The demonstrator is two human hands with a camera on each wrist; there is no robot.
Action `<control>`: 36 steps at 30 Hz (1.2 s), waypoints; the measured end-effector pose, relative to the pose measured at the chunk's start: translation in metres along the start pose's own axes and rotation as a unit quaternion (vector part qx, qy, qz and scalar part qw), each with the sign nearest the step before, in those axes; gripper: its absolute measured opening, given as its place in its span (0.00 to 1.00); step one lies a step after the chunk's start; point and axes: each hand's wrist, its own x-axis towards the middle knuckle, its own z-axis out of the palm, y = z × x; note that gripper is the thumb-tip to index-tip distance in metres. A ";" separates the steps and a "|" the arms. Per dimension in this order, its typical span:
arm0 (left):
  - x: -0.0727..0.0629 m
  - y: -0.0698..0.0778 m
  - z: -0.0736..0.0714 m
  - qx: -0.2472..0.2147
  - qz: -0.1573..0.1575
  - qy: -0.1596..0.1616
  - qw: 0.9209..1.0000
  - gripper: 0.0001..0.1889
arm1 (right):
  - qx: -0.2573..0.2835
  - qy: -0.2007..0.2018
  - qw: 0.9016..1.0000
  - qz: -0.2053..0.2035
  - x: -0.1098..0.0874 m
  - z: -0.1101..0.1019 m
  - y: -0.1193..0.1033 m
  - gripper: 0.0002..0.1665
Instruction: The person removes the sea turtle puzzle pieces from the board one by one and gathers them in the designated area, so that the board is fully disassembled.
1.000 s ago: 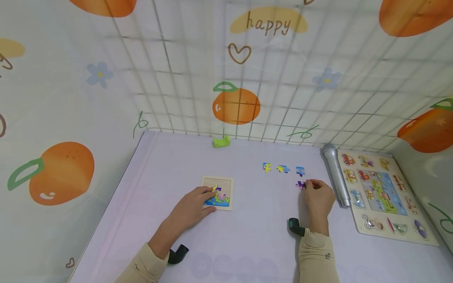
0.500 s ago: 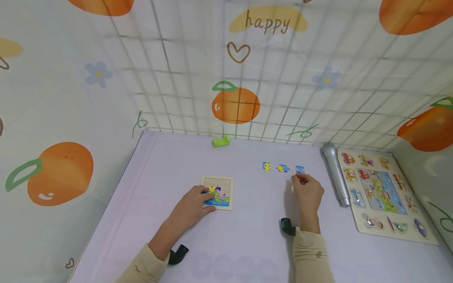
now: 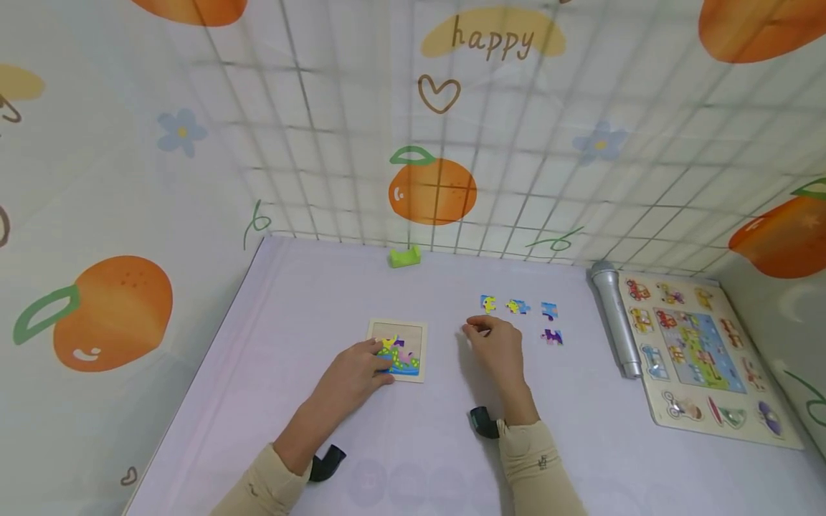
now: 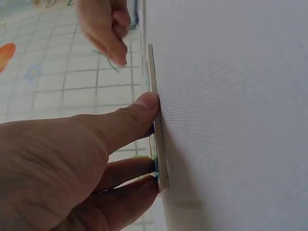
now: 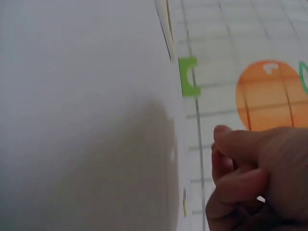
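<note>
Puzzle tray [image 3: 411, 332], a shallow square of pale wood with a raised rim, lying flat on the desk [image 3: 258, 401] under the fingers of the left hand [image 3: 348, 371]. Its far portion shows bare wood grain; in the near portion sit glossy, interlocking fitted pieces [image 3: 405, 360] printed in blue, green, pink and yellow. The left hand's fingers, extended and slightly apart, rest on the tray's face, with the thumb against its near edge. The right hand [image 3: 500, 350] is raised above the desk to the right of the tray, apart from it; its fingers are bent, with thumb and forefinger tips together, and whether anything lies between them cannot be told. Just beyond this hand are a yellow-and-blue piece [image 3: 487, 304], a mixed-colour piece [image 3: 518, 307] and a blue piece [image 3: 549, 310], roughly in a row; a knobbed purple piece [image 3: 552, 337] lies to its right. Farther out: a notched green block [image 3: 404, 256] at the far edge, a smooth silver microphone [image 3: 616, 319] and, beside it, a rectangular wooden picture board [image 3: 748, 431]. Behind hangs thin printed cloth [image 3: 361, 129], a wire grid [image 3: 299, 69] showing through.
</note>
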 end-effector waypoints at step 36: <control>0.001 -0.003 0.003 0.021 0.021 0.034 0.999 0.15 | -0.031 -0.167 0.979 -0.109 -0.016 0.062 -0.056 0.04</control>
